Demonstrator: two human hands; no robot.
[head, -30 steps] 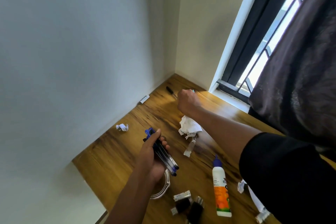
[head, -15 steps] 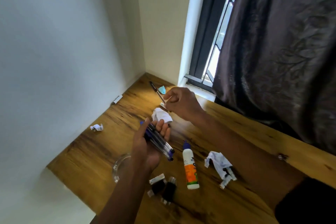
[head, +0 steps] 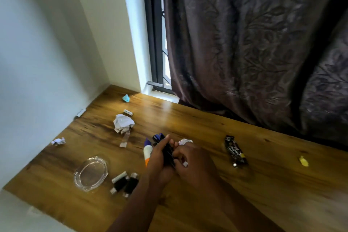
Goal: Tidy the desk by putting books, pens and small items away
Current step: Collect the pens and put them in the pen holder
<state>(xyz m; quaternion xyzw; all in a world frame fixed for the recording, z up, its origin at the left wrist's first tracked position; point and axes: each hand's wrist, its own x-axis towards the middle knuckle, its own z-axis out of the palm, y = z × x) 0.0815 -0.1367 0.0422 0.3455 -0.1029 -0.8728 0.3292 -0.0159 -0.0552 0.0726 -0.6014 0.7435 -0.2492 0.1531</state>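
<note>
Above the middle of the wooden desk, my left hand grips a bunch of blue-capped pens that point away from me. My right hand meets it from the right, its fingers curled around the same bunch. A white glue bottle with a blue cap lies just left of my hands, partly hidden by the left one. A crumpled white paper peeks out behind my right hand.
On the desk lie a crumpled paper wad, a small white tube, a blue scrap, a tiny paper ball, a clear glass dish, black small items, a dark wrapper and a yellow scrap. A dark curtain hangs behind.
My right hand came back from the far corner with a pen and joined the left hand on the bunch. The view swung right, showing the wrapper and yellow scrap.
</note>
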